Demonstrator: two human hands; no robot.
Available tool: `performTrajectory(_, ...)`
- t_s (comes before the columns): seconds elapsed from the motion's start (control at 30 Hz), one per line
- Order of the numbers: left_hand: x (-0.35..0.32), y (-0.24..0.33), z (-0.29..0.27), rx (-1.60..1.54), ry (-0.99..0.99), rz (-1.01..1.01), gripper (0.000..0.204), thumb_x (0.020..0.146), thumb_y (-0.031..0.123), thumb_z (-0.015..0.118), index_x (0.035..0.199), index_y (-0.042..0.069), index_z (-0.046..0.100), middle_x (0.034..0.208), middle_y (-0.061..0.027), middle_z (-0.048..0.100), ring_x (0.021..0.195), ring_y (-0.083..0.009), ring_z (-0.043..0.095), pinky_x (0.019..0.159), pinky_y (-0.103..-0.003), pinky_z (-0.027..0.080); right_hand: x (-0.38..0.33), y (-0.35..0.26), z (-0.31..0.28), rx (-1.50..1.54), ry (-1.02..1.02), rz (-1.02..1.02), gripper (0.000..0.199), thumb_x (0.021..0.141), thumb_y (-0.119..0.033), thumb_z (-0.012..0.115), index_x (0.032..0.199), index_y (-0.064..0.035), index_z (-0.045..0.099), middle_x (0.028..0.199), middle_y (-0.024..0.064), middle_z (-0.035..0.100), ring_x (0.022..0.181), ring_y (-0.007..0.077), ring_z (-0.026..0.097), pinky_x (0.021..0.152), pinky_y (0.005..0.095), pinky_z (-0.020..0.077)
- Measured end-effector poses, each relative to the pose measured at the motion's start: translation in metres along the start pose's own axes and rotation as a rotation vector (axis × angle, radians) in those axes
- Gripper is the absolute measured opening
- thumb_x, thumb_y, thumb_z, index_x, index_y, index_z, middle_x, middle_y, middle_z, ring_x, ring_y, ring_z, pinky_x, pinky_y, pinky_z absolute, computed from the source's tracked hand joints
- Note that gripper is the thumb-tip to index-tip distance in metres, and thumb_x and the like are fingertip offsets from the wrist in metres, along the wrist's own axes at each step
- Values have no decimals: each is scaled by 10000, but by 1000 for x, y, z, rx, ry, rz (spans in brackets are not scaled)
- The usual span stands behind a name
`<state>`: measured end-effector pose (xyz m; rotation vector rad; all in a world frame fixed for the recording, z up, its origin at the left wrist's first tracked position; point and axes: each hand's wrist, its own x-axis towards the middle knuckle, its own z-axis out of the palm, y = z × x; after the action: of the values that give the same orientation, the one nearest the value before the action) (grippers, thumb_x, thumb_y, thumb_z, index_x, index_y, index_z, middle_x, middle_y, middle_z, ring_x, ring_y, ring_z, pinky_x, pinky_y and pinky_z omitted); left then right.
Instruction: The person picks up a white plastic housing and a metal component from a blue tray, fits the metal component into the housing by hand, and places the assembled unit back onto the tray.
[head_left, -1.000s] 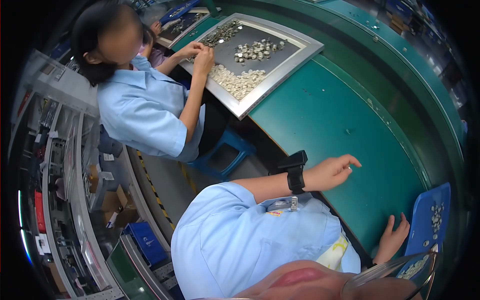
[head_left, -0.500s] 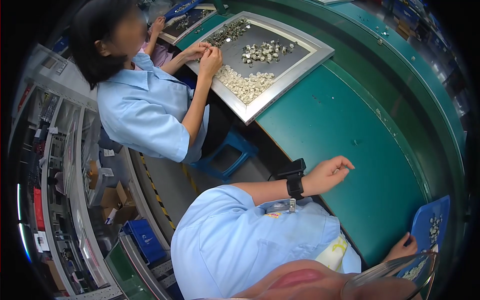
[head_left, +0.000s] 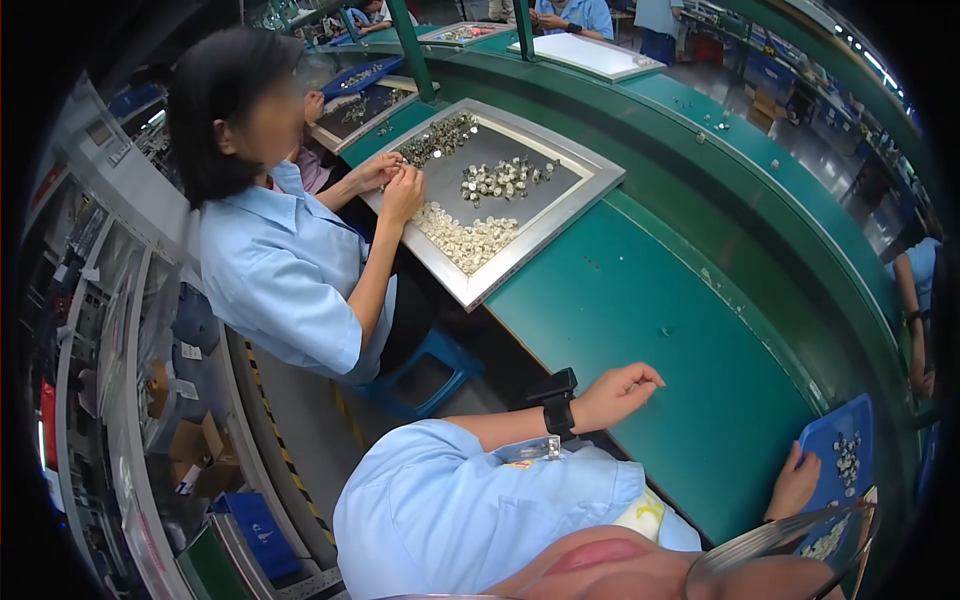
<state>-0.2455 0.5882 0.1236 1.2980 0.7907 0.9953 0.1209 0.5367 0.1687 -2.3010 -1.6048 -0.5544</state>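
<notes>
My left hand [head_left: 618, 397], with a black band on its wrist, hovers over the bare green tabletop [head_left: 690, 430]. Its fingers are loosely bent, the thumb a little apart, and nothing shows between them. At the lower right, my right hand [head_left: 794, 485] holds the near edge of a blue plastic tray [head_left: 822, 440]. Several small round metallic pieces [head_left: 848, 462] lie in that tray, with a paler heap [head_left: 826, 538] lower down, partly behind clear eyewear. The fingers of the right hand overlap the tray's rim; their undersides are hidden.
To the left, a co-worker [head_left: 290, 260] in a light blue shirt handles small parts over a metal-framed board [head_left: 545, 235] bearing piles of pieces. A blue stool [head_left: 425, 375] stands below. A raised green ledge [head_left: 700, 235] runs behind the table; shelves [head_left: 150, 400] line the left.
The view has tilted up, so more of the far benches and people show. My right hand has come further onto the tray's edge. My left hand stays over the table, its fingers much the same.
</notes>
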Motion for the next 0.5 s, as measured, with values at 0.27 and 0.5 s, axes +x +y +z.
performTrajectory(0.27, -3, 6, 4, 96, 37, 21, 154, 892, 124, 477, 1004, 40, 540, 781, 24, 520, 683, -29, 478, 607, -183, 401, 22, -2, 28, -198, -5, -50, 272, 843, -235, 532, 702, -5, 494, 737, 153, 526, 684, 344, 543, 571, 427, 432)
performTrajectory(0.5, -4, 15, 8, 208, 28, 137, 159, 869, 120, 468, 976, 27, 540, 768, -42, 560, 659, -102, 509, 593, -251, 415, -10, 19, 11, -97, 43, -222, 207, 812, -140, 544, 675, -5, 466, 708, 160, 494, 654, 358, 512, 561, 442, 407)
